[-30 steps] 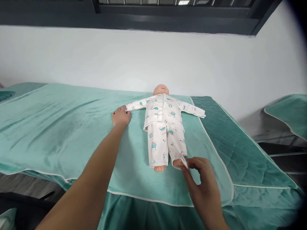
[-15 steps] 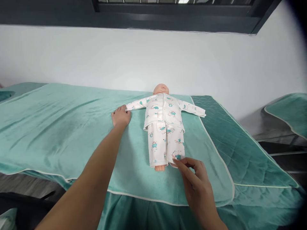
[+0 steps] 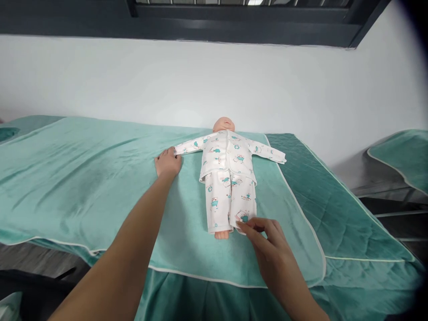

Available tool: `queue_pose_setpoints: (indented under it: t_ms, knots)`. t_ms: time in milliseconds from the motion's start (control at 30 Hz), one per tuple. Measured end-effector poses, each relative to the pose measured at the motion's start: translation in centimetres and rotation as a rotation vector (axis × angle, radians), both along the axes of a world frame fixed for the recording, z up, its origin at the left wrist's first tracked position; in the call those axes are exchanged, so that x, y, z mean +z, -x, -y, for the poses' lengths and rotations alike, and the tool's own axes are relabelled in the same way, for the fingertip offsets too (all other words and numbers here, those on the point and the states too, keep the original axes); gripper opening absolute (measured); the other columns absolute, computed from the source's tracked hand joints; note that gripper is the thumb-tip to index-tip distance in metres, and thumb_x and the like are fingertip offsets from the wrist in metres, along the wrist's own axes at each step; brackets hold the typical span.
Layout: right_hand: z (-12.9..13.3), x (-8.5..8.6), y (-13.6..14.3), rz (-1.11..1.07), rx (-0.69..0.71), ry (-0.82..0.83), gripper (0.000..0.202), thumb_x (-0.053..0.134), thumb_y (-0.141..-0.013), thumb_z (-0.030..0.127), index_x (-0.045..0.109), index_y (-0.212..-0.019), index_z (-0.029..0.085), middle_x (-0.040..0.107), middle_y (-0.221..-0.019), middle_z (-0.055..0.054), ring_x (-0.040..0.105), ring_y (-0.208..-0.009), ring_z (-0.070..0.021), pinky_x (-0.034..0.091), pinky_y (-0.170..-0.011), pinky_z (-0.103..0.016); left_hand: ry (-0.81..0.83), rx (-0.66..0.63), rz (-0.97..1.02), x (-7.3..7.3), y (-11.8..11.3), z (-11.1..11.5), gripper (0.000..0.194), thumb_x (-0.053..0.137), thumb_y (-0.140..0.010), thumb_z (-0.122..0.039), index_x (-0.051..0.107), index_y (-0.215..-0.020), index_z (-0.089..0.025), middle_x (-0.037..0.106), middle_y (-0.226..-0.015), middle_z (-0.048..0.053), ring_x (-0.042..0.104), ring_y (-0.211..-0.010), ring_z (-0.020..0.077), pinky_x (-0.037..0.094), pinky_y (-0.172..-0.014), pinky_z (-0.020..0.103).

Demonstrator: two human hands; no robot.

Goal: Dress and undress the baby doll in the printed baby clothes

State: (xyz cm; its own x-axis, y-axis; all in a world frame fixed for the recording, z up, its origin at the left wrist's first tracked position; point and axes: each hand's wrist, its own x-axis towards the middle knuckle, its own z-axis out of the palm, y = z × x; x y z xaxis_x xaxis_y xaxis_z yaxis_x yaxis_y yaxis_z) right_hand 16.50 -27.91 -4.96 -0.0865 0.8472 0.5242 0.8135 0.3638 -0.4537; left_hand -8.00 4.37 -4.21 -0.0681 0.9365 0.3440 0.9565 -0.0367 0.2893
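A baby doll (image 3: 224,124) lies on its back, its head toward the wall. It wears a white printed jacket (image 3: 228,154) with both sleeves spread and matching white trousers (image 3: 219,203). My left hand (image 3: 168,162) rests at the cuff of the sleeve on the left, fingers closed on the cuff. My right hand (image 3: 267,240) pinches the lower hem of the trouser leg on the right. A bare foot (image 3: 221,234) shows below the left trouser leg; the other foot is not visible.
The doll lies on a light green blanket (image 3: 83,178) with pale piping, over a darker green quilted cover (image 3: 321,200). Behind is a white wall (image 3: 167,80) below a dark frame (image 3: 234,29). Another green cloth (image 3: 404,154) hangs at the right.
My right hand has shifted slightly left and up along the trouser hem. My left hand stays at the cuff.
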Motion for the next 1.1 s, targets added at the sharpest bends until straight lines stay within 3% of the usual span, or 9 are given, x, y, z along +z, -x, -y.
queue_pose_setpoints:
  t_ms: [267, 433, 733, 933, 1100]
  knots:
    - [1.8, -1.5, 1.0, -0.153, -0.218, -0.060, 0.038, 0.054, -0.094, 0.014, 0.054, -0.131, 0.025, 0.056, -0.116, -0.009, 0.057, -0.106, -0.0202, 0.054, -0.085, -0.035, -0.004, -0.016, 0.012, -0.1, 0.1, 0.0, 0.045, 0.038, -0.090, -0.036, 0.051, -0.132, -0.026, 0.060, -0.135, 0.011, 0.050, -0.126, 0.0306, 0.035, -0.101, 0.047]
    - [2.0, -0.7, 2.1, -0.117, -0.290, -0.131, 0.040, 0.058, -0.092, 0.018, 0.053, -0.132, 0.024, 0.056, -0.122, -0.011, 0.055, -0.113, -0.0248, 0.052, -0.089, -0.043, -0.001, -0.010, 0.003, 0.0, 0.0, 0.1, 0.045, 0.037, -0.091, -0.036, 0.050, -0.132, -0.026, 0.061, -0.134, 0.011, 0.051, -0.126, 0.0301, 0.035, -0.101, 0.047]
    - [-1.0, 1.7, 4.3, 0.057, -0.080, -0.001, 0.035, 0.063, -0.091, 0.031, 0.057, -0.125, 0.026, 0.045, -0.145, -0.010, 0.034, -0.137, -0.0322, 0.043, -0.104, -0.055, 0.012, 0.005, -0.001, 0.2, -0.1, 0.2, 0.044, 0.038, -0.091, -0.034, 0.050, -0.132, -0.027, 0.061, -0.133, 0.010, 0.051, -0.126, 0.0290, 0.035, -0.101, 0.046]
    - [-1.7, 1.8, 4.9, 0.085, -0.071, -0.040, 0.022, 0.062, -0.092, 0.027, 0.064, -0.114, 0.030, 0.053, -0.136, -0.006, 0.043, -0.129, -0.0300, 0.032, -0.110, -0.061, 0.004, 0.002, 0.001, 0.1, -0.1, 0.3, 0.043, 0.038, -0.091, -0.034, 0.051, -0.131, -0.026, 0.061, -0.134, 0.010, 0.051, -0.126, 0.0288, 0.034, -0.102, 0.046]
    - [-0.6, 1.2, 5.5, 0.030, -0.198, -0.143, 0.023, 0.063, -0.091, 0.021, 0.067, -0.112, 0.028, 0.064, -0.118, -0.006, 0.052, -0.116, -0.0278, 0.029, -0.109, -0.061, 0.011, 0.008, -0.002, 0.1, -0.2, 0.2, 0.044, 0.039, -0.090, -0.034, 0.051, -0.132, -0.026, 0.060, -0.135, 0.010, 0.050, -0.126, 0.0291, 0.034, -0.102, 0.046]
